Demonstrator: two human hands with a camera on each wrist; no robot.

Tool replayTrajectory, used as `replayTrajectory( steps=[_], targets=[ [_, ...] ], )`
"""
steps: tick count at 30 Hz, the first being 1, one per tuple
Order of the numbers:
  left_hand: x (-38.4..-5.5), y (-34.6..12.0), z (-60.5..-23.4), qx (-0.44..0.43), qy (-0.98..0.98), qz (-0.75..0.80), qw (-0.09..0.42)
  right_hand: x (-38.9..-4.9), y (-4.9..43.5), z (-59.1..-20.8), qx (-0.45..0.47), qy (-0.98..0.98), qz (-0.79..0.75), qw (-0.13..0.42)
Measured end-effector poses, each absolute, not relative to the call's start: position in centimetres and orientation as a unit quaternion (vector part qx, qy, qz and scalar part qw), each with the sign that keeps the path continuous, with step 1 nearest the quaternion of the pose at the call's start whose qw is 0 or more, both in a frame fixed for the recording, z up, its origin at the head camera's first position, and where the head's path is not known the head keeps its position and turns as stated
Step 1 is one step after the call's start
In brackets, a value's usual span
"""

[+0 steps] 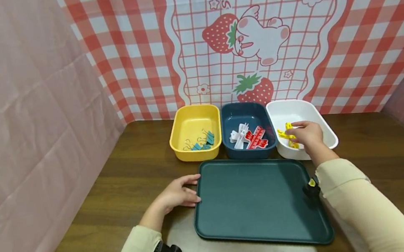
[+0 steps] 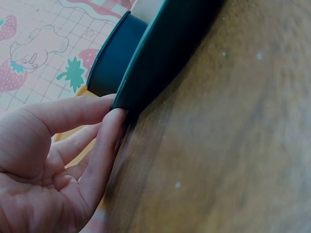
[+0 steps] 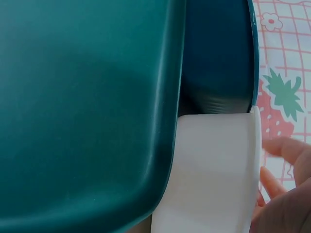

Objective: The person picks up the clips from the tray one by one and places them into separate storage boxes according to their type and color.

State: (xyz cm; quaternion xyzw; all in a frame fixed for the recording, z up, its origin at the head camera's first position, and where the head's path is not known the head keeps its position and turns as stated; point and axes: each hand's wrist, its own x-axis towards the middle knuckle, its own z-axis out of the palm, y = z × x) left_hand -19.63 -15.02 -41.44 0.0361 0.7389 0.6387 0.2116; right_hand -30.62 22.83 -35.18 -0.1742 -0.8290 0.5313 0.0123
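My left hand is at the left rim of the dark green tray. In the left wrist view, thumb and fingers pinch the tray's edge. My right hand reaches over the white bin, its fingertips at the yellow pieces with dark marks that lie crossed there. Whether the fingers grip a piece is not clear; in the right wrist view the bin's wall hides part of the hand.
Left of the white bin stands a dark blue bin with white pieces and red pieces. Beyond it, a yellow bin holds several teal binder clips. A checked strawberry cloth hangs behind the wooden table.
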Motion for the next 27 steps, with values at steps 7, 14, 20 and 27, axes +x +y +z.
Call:
replayTrajectory(
  steps=[7,14,20,27],
  targets=[
    [-19.6,-15.0,-41.4,0.038,0.737,0.640,0.212,-30.6,22.9,-35.4,-0.167,-0.840,0.516,0.009],
    [-19.6,-15.1,-41.4,0.037,0.737,0.640,0.212,-30.4,23.0,-35.5,-0.147,-0.819,0.554,0.030],
    [-19.7,-15.1,-41.6,0.038,0.734,0.643,0.214,-29.7,22.8,-35.3,-0.137,-0.800,0.582,0.044],
    [-19.7,-15.1,-41.6,0.038,0.734,0.644,0.214,-28.2,22.4,-35.1,-0.116,-0.779,0.614,0.045]
  ],
)
